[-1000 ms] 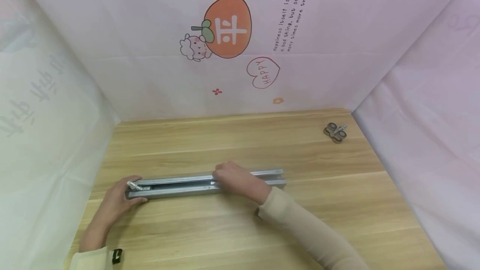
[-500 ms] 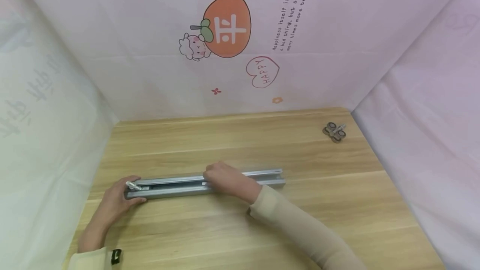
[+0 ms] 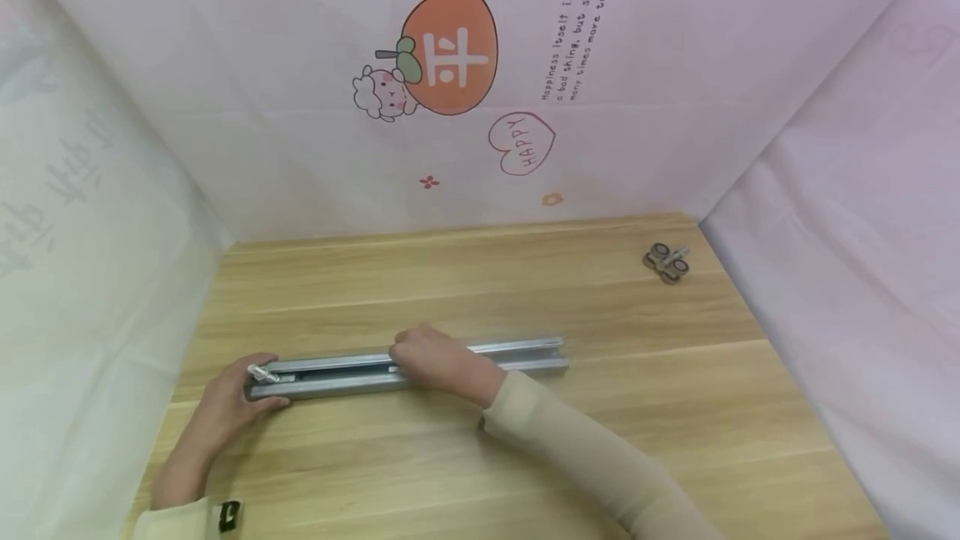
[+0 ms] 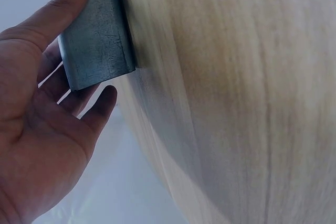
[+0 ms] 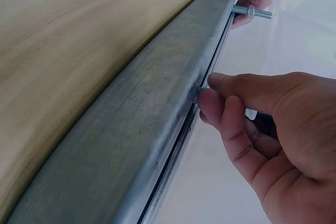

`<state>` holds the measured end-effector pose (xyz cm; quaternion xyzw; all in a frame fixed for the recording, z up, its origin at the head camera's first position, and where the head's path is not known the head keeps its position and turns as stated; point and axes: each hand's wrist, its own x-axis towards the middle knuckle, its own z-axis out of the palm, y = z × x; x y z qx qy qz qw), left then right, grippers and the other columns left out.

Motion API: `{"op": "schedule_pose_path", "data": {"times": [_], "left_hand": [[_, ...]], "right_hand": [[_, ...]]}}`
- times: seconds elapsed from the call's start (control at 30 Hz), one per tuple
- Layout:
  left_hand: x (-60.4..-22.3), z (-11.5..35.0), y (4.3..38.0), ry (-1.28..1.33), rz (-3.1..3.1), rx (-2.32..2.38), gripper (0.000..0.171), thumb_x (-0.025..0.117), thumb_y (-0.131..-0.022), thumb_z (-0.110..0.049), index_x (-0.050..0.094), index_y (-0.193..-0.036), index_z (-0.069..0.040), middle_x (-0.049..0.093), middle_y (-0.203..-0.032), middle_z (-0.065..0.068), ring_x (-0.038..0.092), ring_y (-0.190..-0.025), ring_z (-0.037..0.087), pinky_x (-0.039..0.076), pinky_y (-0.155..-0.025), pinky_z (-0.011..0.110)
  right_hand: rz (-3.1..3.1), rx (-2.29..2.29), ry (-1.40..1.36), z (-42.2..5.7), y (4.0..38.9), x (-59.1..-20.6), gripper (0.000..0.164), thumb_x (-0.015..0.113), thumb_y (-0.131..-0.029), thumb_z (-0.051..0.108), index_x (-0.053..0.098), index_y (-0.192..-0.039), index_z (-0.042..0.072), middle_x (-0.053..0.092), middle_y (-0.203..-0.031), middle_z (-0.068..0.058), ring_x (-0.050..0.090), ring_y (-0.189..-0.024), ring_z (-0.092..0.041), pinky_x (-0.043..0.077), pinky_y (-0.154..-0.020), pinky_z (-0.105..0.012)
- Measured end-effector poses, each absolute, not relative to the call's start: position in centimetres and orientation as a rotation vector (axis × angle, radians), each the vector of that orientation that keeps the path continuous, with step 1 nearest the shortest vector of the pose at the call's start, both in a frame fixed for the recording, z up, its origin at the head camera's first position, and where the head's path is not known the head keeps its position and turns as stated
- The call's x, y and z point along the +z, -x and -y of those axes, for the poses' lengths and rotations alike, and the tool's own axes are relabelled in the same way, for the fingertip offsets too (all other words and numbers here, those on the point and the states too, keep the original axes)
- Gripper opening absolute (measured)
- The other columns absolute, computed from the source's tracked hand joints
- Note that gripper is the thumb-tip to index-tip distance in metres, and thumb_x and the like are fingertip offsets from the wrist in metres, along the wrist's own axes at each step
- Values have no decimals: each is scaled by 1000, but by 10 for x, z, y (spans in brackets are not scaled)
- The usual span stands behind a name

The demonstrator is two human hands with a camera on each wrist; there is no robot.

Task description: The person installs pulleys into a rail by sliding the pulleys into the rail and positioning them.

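A grey metal channel rail [image 3: 337, 385] lies on the wooden table, its slot facing up. My left hand [image 3: 228, 402] grips the rail's left end, thumb on the near side; the left wrist view shows the thumb against the rail's side wall [image 4: 97, 40]. Beside that hand a threaded bolt with a nut [image 3: 260, 373] sticks up out of the slot. Around the middle of the rail my right hand [image 3: 442, 362] pinches a second bolt [image 5: 252, 114] standing in the slot, mostly hidden by the fingers. What the bolts join to inside the rail is hidden.
A roller trolley [image 3: 666, 262] with several wheels and a bolt lies at the table's far right corner. Printed white cloth [image 3: 315, 173] hangs behind the table and along both sides. Bare wooden tabletop [image 3: 450, 290] stretches behind the rail.
My right hand has slid leftward along the rail, with the pinched bolt in it. The left hand and the rail have stayed in place.
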<state>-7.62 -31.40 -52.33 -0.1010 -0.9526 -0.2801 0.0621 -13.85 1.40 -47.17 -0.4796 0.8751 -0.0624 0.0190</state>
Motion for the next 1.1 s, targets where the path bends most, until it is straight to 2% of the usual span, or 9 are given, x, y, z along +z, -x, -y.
{"op": "schedule_pose_path", "data": {"times": [0.5, 0.63, 0.8, 0.93, 1.0, 1.1], "left_hand": [[-526, 316, 77, 319, 2870, -847, 71, 89, -57, -13, 61, -120, 4, 62, -118, 33, 56, -107, 52, 46, -92, 66], [-527, 316, 78, 322, 2866, -848, 71, 89, -57, -14, 61, -119, 4, 62, -118, 32, 56, -107, 52, 46, -91, 65], [-527, 317, 77, 327, 2858, -848, 71, 89, -57, -13, 61, -120, 4, 62, -119, 32, 56, -108, 52, 46, -91, 65], [-527, 317, 78, 335, 2852, -850, 71, 89, -57, -13, 61, -120, 4, 62, -119, 32, 56, -107, 52, 46, -90, 65], [-527, 317, 78, 340, 2849, -849, 71, 89, -56, -13, 61, -119, 4, 62, -118, 32, 56, -107, 51, 46, -90, 65], [-527, 317, 78, 338, 2849, -850, 70, 89, -56, -14, 61, -119, 4, 62, -118, 32, 57, -107, 51, 46, -90, 65]], "right_hand": [[-2743, -193, 1451, -11, 138, -475, 11, 60, -89, 8, 71, -88, 11, 64, -76, 3, 50, -59, -5, 44, -49, -13], [-2746, -187, 1407, -11, 137, -477, 9, 63, -90, 19, 70, -91, 12, 63, -77, 4, 51, -61, -6, 45, -52, -15], [-2713, -244, 1360, -18, 136, -475, 30, 66, -89, 43, 66, -94, 13, 57, -75, 8, 50, -62, -5, 43, -52, -16], [-2733, -294, 1319, -31, 138, -470, 37, 61, -89, 52, 62, -92, 16, 55, -74, 9, 50, -61, -5, 43, -51, -17], [-2752, -291, 1277, -40, 139, -464, 41, 58, -90, 55, 64, -97, 15, 60, -79, 7, 53, -64, -7, 47, -54, -19], [-2776, -271, 1189, -57, 143, -454, 49, 54, -93, 55, 65, -115, 12, 68, -99, 0, 63, -79, -13, 56, -67, -26]]}}
